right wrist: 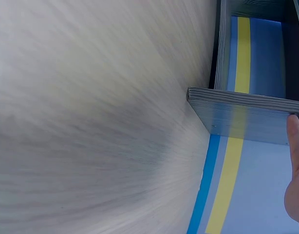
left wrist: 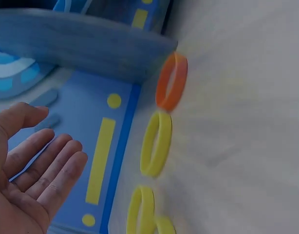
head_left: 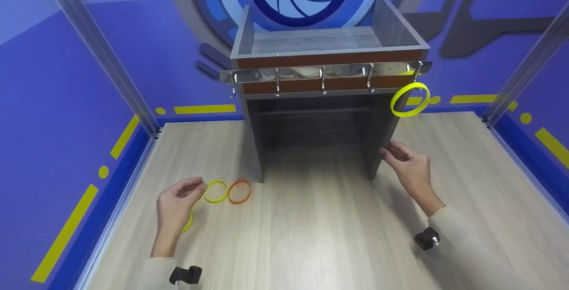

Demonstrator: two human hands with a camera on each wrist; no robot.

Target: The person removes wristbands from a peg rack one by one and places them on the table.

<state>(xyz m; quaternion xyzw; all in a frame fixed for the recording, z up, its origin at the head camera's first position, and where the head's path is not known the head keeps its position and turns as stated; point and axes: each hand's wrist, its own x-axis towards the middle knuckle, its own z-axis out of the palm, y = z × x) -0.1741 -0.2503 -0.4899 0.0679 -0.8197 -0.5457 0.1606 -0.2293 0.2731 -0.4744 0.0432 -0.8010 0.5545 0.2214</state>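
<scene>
My left hand (head_left: 180, 199) hovers over the left of the table with nothing in it, its fingers loosely bent. In the left wrist view, an orange ring (left wrist: 172, 81) and a yellow ring (left wrist: 156, 144) lie on the table, with more yellow rings (left wrist: 140, 212) cut off below. From the head, my left hand partly covers a yellow ring (head_left: 188, 222). My right hand (head_left: 411, 167) is at the right side panel (head_left: 378, 143) of a grey wooden stand; a fingertip (right wrist: 293, 123) appears to touch the panel. Another yellow ring (head_left: 410, 114) hangs from the rightmost hook.
The stand (head_left: 331, 53) carries a metal rail (head_left: 302, 73) with several hooks across its front, and an open-topped tray section above. Blue patterned walls (head_left: 66, 103) and metal posts enclose the pale wooden table (head_left: 311, 236).
</scene>
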